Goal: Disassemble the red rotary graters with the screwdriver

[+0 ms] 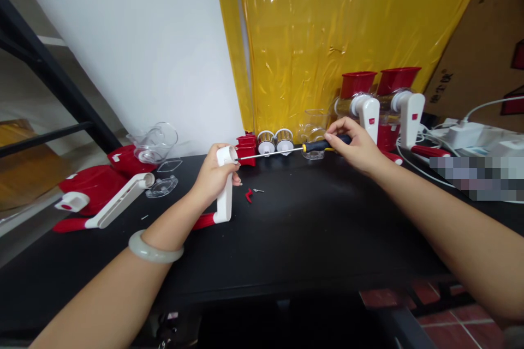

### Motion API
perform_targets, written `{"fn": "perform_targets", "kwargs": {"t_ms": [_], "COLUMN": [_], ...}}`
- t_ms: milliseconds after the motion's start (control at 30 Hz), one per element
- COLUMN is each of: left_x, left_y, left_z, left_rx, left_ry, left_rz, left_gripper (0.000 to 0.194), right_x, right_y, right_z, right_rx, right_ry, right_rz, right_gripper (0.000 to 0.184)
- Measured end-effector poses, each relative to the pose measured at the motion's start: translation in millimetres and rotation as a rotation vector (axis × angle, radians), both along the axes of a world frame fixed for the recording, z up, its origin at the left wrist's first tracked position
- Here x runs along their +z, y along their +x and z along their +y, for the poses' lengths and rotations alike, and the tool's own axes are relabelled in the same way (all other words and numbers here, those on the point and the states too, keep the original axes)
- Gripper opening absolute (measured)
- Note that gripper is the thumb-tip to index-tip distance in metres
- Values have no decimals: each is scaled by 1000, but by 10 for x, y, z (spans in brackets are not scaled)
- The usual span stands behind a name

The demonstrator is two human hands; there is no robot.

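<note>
My left hand (213,172) is wrapped round the top of a white crank handle (224,202) with a red grip (203,222), held upright over the black table. In my right hand (354,144) is a screwdriver (317,145) with a dark blue and yellow handle, its shaft running level to the left. The shaft's tip meets the round white end of the crank near my left thumb; whether it touches a screw cannot be seen. A small red part (249,195) and some tiny screws (258,191) lie on the table just right of the crank.
Red grater bases (92,188), another white crank (123,199) and clear plastic parts (161,185) sit at left. Drum graters (275,142) and red hoppers (246,147) line the back. Two assembled rotary graters (370,114) and white cables (434,174) stand at right.
</note>
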State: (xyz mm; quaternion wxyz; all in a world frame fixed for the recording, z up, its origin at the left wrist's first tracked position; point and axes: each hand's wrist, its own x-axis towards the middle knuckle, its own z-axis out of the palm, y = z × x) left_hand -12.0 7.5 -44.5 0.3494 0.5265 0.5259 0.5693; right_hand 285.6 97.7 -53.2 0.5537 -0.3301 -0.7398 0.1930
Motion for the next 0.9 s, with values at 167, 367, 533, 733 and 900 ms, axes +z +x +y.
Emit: {"fn": "perform_targets", "kwargs": {"t_ms": [167, 367, 533, 733, 900], "left_x": [-19, -26, -5, 2, -10], "left_y": [-13, -20, -21, -23, -17], "left_z": [12, 11, 14, 18, 13], "left_rx": [-5, -11, 1, -5, -25], "left_ry": [-6, -11, -6, 16, 68], "left_rz": [-23, -23, -24, -30, 16], "left_gripper": [45, 45, 45, 43, 42], "right_x": [-7, -20, -22, -36, -126], "right_y": [12, 47, 68, 61, 24], "right_z": [18, 57, 59, 62, 111], "right_rx": [19, 23, 50, 82, -13], "right_ry": [6, 35, 29, -9, -91], "right_rz": [-5, -20, -32, -28, -18], "right_gripper": [20, 22, 24, 29, 37]}}
